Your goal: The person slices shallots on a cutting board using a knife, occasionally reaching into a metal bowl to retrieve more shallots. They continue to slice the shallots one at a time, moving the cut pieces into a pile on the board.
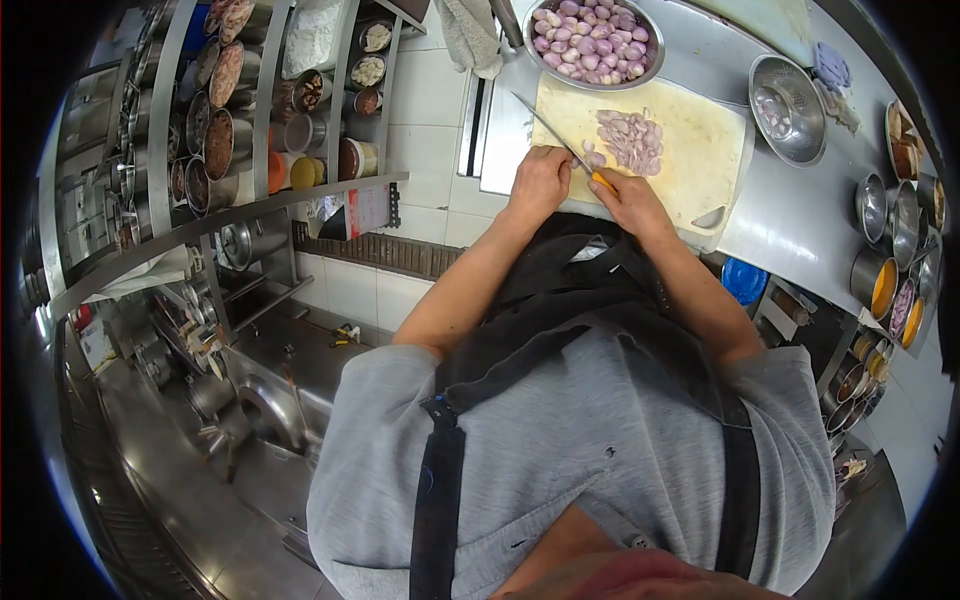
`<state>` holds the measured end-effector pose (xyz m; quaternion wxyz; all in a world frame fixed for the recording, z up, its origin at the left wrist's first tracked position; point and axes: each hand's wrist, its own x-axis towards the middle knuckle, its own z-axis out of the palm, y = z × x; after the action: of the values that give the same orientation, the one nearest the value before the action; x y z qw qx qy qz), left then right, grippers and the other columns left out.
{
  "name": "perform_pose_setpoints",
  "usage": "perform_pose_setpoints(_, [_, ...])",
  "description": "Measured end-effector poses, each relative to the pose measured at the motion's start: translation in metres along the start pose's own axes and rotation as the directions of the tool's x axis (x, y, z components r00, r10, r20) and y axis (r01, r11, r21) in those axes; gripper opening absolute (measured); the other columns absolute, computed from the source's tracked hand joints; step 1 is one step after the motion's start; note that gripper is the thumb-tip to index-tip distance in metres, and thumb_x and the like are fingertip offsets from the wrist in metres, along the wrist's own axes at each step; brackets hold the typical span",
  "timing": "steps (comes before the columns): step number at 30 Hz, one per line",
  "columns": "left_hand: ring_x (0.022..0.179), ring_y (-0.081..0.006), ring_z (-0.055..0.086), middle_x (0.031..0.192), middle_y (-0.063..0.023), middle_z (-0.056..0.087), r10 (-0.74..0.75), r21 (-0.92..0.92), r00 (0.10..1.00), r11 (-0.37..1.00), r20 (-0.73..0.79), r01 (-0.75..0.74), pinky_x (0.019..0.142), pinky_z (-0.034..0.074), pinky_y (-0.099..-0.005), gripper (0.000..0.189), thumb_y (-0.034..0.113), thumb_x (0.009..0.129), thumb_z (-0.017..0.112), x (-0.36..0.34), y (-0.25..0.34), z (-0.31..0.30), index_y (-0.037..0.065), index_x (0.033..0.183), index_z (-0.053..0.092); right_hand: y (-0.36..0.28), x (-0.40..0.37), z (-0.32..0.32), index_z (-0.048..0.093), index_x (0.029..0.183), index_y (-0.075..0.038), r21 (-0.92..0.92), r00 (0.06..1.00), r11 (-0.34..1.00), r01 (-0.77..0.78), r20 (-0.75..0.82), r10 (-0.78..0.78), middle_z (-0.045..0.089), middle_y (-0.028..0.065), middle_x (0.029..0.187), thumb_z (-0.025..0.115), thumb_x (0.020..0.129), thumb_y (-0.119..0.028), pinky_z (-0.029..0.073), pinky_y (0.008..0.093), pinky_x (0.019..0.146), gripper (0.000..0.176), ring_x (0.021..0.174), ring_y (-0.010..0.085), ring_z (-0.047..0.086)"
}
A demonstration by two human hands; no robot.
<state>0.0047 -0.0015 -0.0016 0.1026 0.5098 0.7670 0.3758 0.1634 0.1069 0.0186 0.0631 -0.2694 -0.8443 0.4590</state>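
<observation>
My right hand (636, 207) is closed around the orange handle of a knife (556, 131). Its blade slants up and to the left over the near left part of the cutting board (690, 120). Close to the blade, on its left, my left hand (543, 181) has its fingers curled in at the board's near edge; whatever they may hold is hidden. A few loose shallot slices (593, 157) lie just right of the blade. Farther in on the board spreads a pile of sliced shallots (632, 142).
Past the board stands a metal bowl (655, 72) full of peeled shallots. A colander (788, 108) with some shallots sits to the right. Metal bowls (871, 207) line the far right. At left rises a rack (160, 120) of food containers. A grey towel (468, 38) hangs near the counter.
</observation>
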Motion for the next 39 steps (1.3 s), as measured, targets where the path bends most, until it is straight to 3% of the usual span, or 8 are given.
perform_pose_setpoints(7, [0.078,-0.0361,0.061,0.078,-0.0151,0.064,0.000,-0.010,1.000,1.000,-0.010,0.000,0.070,0.050,-0.0445,0.006,0.001,0.078,0.064,-0.002,-0.001,0.003,0.004,0.083,0.065,-0.010,-0.006,-0.012,0.065,0.113,-0.001,0.021,0.996,0.997,-0.072,0.055,0.071,0.066,0.0250,0.089,0.061,0.094,-0.029,0.050,0.0411,0.071,0.035,0.079,0.0396,0.065])
perform_pose_setpoints(9, [0.078,-0.0359,0.061,0.078,-0.0151,0.065,-0.006,0.001,1.000,1.000,-0.009,0.006,0.070,0.050,-0.0444,0.006,0.001,0.078,0.064,-0.001,-0.002,0.001,0.004,0.083,0.065,-0.003,0.005,-0.002,0.065,0.113,-0.001,-0.001,0.999,1.000,0.028,0.030,-0.028,0.066,0.0250,0.089,0.060,0.094,-0.029,0.049,0.0414,0.070,0.035,0.079,0.0397,0.065])
perform_pose_setpoints(16, [0.078,-0.0347,0.062,0.079,-0.0142,0.065,-0.006,0.004,0.999,1.000,-0.040,0.007,0.070,0.050,-0.0432,0.006,0.001,0.078,0.065,-0.004,-0.003,0.004,0.003,0.083,0.065,-0.009,-0.004,-0.013,0.064,0.112,0.000,0.037,0.998,0.999,-0.034,0.056,0.032,0.065,0.0256,0.088,0.061,0.093,-0.027,0.049,0.0428,0.070,0.033,0.079,0.0408,0.064])
perform_pose_setpoints(22, [0.077,-0.0348,0.061,0.079,-0.0139,0.065,0.016,0.000,0.998,1.000,-0.065,-0.017,0.070,0.050,-0.0433,0.005,0.000,0.077,0.065,-0.005,-0.001,0.004,0.003,0.082,0.065,-0.003,0.006,-0.004,0.065,0.111,0.000,0.030,0.996,0.996,0.087,0.002,-0.087,0.066,0.0242,0.082,0.062,0.093,-0.027,0.049,0.0422,0.066,0.033,0.073,0.0405,0.064])
perform_pose_setpoints(24, [0.077,-0.0349,0.061,0.079,-0.0140,0.065,0.012,-0.002,0.998,1.000,-0.062,-0.012,0.070,0.050,-0.0434,0.005,0.000,0.077,0.065,-0.004,-0.002,0.005,0.003,0.082,0.065,-0.009,-0.001,-0.012,0.065,0.111,0.000,0.077,0.998,0.996,-0.041,0.043,0.037,0.066,0.0236,0.082,0.061,0.094,-0.027,0.049,0.0414,0.066,0.032,0.072,0.0395,0.064])
perform_pose_setpoints(28, [0.077,-0.0347,0.061,0.079,-0.0135,0.065,0.009,0.002,0.998,1.000,-0.068,-0.009,0.069,0.050,-0.0433,0.005,0.000,0.077,0.065,-0.006,-0.001,0.006,0.003,0.082,0.064,-0.006,0.003,-0.009,0.065,0.112,-0.001,0.066,0.996,0.997,-0.042,0.076,0.037,0.065,0.0217,0.077,0.061,0.094,-0.027,0.048,0.0400,0.064,0.032,0.066,0.0337,0.063])
perform_pose_setpoints(30, [0.077,-0.0346,0.061,0.079,-0.0134,0.065,0.003,0.002,0.998,1.000,-0.068,-0.002,0.069,0.050,-0.0432,0.005,0.000,0.077,0.064,-0.005,-0.001,0.004,0.003,0.082,0.064,-0.004,0.011,-0.002,0.066,0.110,-0.002,0.040,0.994,0.998,-0.050,0.096,0.045,0.066,0.0246,0.091,0.062,0.092,-0.026,0.049,0.0441,0.074,0.031,0.085,0.0416,0.064])
perform_pose_setpoints(39, [0.080,-0.0353,0.061,0.080,-0.0153,0.064,0.004,-0.024,0.997,1.000,-0.071,-0.006,0.072,0.050,-0.0434,0.004,-0.001,0.078,0.064,-0.005,0.000,0.005,0.001,0.081,0.063,-0.008,0.007,-0.008,0.066,0.108,-0.001,0.085,0.989,0.992,-0.094,0.120,0.084,0.065,0.0238,0.089,0.061,0.093,-0.026,0.049,0.0437,0.073,0.030,0.082,0.0415,0.063])
